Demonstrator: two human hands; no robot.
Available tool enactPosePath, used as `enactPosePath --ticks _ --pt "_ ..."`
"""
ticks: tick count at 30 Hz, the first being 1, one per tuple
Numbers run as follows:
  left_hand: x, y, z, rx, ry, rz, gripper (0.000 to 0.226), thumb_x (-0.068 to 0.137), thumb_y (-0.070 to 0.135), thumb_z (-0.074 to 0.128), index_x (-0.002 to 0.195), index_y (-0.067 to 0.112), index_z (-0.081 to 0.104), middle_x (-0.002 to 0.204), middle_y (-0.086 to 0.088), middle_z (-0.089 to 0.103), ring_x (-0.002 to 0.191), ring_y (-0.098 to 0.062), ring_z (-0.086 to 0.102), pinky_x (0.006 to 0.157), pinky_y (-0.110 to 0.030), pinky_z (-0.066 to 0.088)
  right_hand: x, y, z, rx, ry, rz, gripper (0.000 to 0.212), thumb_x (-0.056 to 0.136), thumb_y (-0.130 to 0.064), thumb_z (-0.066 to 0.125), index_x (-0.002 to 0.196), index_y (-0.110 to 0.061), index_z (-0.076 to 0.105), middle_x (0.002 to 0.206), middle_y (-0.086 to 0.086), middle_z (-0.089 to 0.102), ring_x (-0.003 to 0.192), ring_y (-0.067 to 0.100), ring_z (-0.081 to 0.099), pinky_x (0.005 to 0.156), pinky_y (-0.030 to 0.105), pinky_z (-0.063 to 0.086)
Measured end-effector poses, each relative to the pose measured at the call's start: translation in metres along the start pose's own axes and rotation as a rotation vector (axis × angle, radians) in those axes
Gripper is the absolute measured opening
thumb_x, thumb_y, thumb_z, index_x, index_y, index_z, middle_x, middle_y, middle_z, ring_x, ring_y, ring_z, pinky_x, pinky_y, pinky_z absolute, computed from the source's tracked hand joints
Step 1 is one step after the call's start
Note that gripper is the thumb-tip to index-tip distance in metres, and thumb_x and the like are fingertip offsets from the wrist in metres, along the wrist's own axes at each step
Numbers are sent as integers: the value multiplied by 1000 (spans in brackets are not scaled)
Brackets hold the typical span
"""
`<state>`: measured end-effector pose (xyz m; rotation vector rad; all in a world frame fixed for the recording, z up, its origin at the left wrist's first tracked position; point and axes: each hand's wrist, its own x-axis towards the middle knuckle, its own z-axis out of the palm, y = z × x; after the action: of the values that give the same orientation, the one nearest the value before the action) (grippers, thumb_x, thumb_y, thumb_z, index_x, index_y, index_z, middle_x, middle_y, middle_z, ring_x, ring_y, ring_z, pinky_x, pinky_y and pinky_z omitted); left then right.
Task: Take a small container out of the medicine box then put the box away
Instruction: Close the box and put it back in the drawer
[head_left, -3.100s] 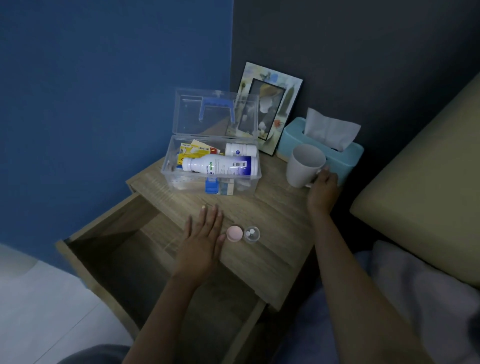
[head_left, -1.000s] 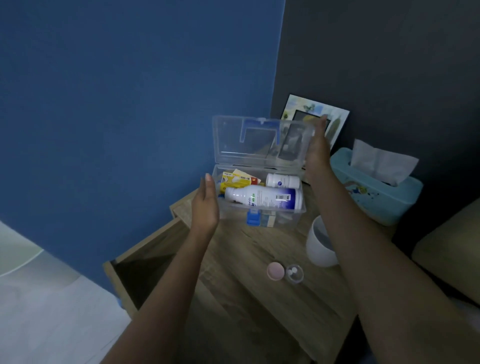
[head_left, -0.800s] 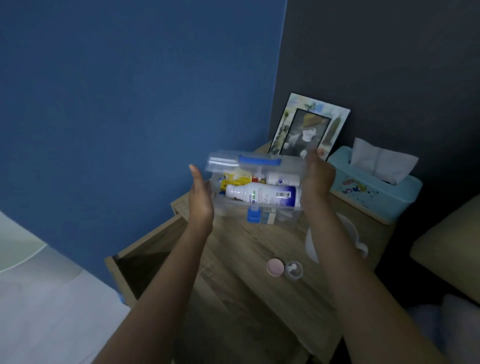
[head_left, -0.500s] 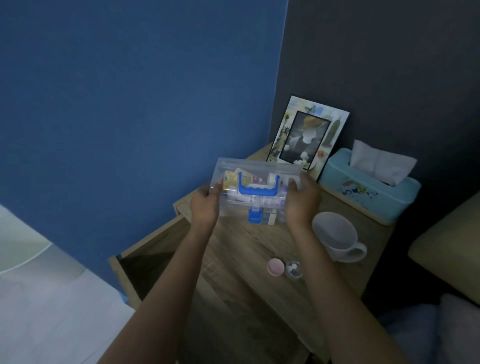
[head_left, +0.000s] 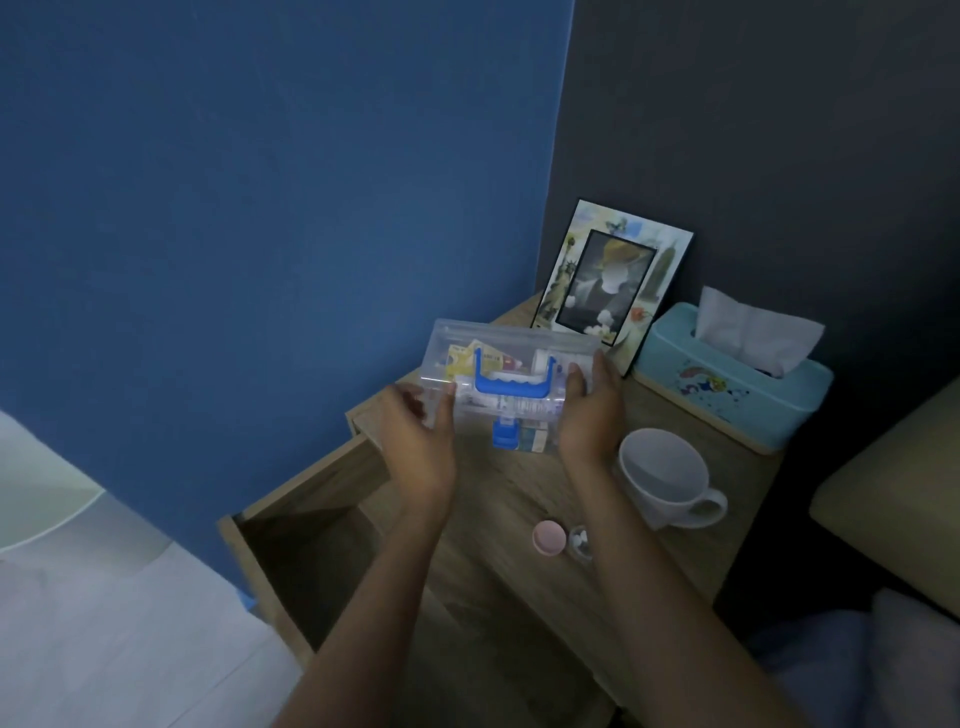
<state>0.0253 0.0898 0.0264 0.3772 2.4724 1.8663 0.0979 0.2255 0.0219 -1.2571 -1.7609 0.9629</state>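
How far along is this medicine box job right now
Done: the small container sits open on the nightstand beside its pink lid. In hand: left hand and right hand hold the closed medicine box. Left: placing it in the open drawer.

Mug (head_left: 662, 475) right of medicine box (head_left: 511, 376)

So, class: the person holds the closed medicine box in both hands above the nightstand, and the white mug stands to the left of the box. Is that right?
Not quite. The head view shows the white mug to the right of the medicine box, beside the right hand. The rest holds: the left hand and the right hand grip the closed box above the nightstand.
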Motion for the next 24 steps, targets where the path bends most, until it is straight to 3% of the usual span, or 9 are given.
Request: enactPosePath --ticks 3,6,9,14,19,24 --pt "-26 -13 13 14 -268 -119 36 92 52 46 91 18 59 82 4 62 75 -10 59 62 -23 43 1 2 1 0 10 -5 51 99 -28 43 145 -6 38 155 11 35 144 24 33 118 33 27" --pt "-32 -19 23 -21 -477 -165 44 97 45 39 77 12 61 71 -2 60 69 -15 56 65 -30 45 0 2 0 2 11 -14 50 99 -26 43 145 -5 39 155 13 36 143 25 33 117 32 26" --pt "-32 -13 27 -64 -462 -127 41 97 36 46 71 8 61 67 -4 60 67 -16 56 70 -33 46 1 2 0 1 14 -16 50 100 -25 44 145 -4 39 155 13 36 144 25 33 117 31 25" --pt "-29 -11 27 -61 -412 -73 39 96 32 50 64 9 59 58 0 57 56 -10 52 57 -17 42 0 4 1 -3 19 -28 49 100 -23 44 145 -4 39 154 13 36 144 25 33 117 32 26" --pt "-18 -3 41 38 -391 -79 37 95 38 50 72 11 62 67 -2 62 66 -15 58 56 -23 40 2 4 1 7 14 -21 49 100 -23 43 145 -5 39 155 13 36 144 24 32 117 32 25" --pt "-18 -12 41 10 -423 -111 46 94 44 49 72 6 65 64 -4 62 61 -14 56 60 -25 44 2 5 0 -11 11 -33 48 100 -22 42 145 -5 39 154 12 37 144 24 33 118 34 26"
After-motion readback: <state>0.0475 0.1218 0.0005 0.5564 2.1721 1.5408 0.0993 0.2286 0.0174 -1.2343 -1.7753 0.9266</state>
